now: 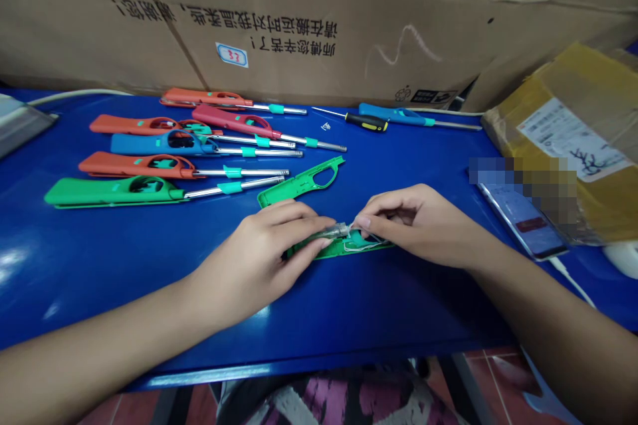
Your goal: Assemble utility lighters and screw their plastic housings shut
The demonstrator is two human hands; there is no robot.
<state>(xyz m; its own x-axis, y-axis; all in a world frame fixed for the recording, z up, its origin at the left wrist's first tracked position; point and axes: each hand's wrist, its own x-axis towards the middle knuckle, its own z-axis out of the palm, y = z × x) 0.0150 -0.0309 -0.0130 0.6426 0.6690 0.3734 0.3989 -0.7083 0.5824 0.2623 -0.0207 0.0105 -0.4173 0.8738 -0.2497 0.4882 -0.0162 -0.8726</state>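
Observation:
In the head view, my left hand [279,242] is closed around a clear fuel tank [335,232] of a long-neck lighter. The tank is over an opened green half-shell [331,251] on the table. My right hand [406,219] pinches a thin white tube [351,226] at the end of the tank. White wire [359,248] runs along the half-shell, beside a teal part [357,238]. My fingers hide the shell's two ends. Behind my left hand lies the other green half-shell [304,180], with its oval trigger opening.
Several long-neck lighters, including a green one [117,192] and a red one [234,121], lie at the left. A screwdriver [366,121], a blue lighter [399,114] and a cardboard box [299,26] are at the back. A phone [518,212] and taped parcel [573,139] stand right.

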